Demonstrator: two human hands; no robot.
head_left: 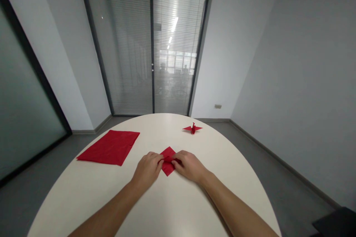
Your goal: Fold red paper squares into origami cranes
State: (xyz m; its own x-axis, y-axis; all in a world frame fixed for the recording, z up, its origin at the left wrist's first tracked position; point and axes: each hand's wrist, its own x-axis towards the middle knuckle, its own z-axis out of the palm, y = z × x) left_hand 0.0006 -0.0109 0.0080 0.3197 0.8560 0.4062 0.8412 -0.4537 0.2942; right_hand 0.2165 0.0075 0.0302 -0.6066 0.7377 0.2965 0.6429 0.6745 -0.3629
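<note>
A small folded sheet of red origami paper (168, 170) lies on the white table, one corner pointing toward me and another away. My left hand (149, 164) pinches its left side, fingers closed at the edge. On the opposite side, my right hand (189, 163) grips the paper between thumb and fingers. A raised fold runs across the middle between the two hands; the side corners are hidden under my fingers. Beyond my right hand stands a finished red paper crane (193, 129) with its wings spread.
Larger red paper sheets (109, 148) lie flat at the left of the round white table (155, 211). The table's curved edge falls away to a grey floor. A glass door with blinds (150, 48) is behind it, and a dark object (338, 222) shows at lower right.
</note>
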